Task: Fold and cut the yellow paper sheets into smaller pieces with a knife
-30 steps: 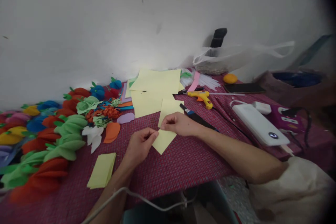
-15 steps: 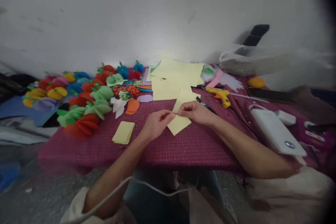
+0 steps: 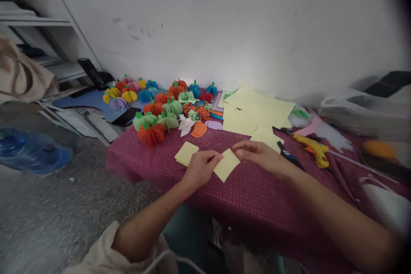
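Note:
A small pale yellow paper square [image 3: 227, 166] is pinched at its left corner by my left hand [image 3: 201, 168]. Just beyond the square's right corner is my right hand [image 3: 261, 154], its fingers loosely curved and apart, with nothing seen in them. A short stack of similar yellow squares [image 3: 186, 153] lies on the table to the left of my left hand. Partly behind my right hand rests a larger yellow paper piece [image 3: 266, 136], in front of big yellow sheets [image 3: 253, 111].
Paper pumpkins [image 3: 151, 134] in several colours crowd the left of the checked tablecloth [image 3: 205, 197]. Orange and purple cutouts [image 3: 199, 129] lie mid-table. On the right are a yellow glue gun [image 3: 313, 150], a dark-handled tool [image 3: 290, 156] and a plastic bag [image 3: 356, 107].
The view has swung left. My right hand has let go of the yellow square and come away from it. My left hand has kept hold and moved toward the stack.

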Demonstrator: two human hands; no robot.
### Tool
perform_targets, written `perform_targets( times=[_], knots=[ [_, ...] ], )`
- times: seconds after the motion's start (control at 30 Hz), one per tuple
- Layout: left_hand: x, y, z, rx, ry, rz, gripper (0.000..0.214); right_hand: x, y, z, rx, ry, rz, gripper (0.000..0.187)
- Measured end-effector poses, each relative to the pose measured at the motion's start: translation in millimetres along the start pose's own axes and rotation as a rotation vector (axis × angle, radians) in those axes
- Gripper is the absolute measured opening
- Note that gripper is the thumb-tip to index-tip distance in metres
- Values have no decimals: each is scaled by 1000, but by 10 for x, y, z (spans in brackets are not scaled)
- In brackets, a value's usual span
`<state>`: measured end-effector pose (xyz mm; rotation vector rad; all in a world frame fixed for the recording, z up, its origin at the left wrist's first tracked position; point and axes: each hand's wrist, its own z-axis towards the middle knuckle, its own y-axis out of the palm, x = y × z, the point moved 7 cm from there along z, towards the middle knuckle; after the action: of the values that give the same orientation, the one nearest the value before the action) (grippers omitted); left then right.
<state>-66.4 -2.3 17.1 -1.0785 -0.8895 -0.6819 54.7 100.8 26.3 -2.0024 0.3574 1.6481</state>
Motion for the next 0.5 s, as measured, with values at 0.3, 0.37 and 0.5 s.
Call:
perform_targets(
  times=[0.3, 0.37, 0.5],
  knots=[
    [-431, -764, -300, 379, -204, -91, 35, -27, 587, 661, 17, 9, -46, 18],
    [-503, -1007, -359, 501, -173, 2, 35, 1, 651, 808, 15, 38, -67, 18],
    [-584, -1168, -403, 532, -86, 180, 34, 23, 805, 1028, 8, 28, -201, 18]
  ],
)
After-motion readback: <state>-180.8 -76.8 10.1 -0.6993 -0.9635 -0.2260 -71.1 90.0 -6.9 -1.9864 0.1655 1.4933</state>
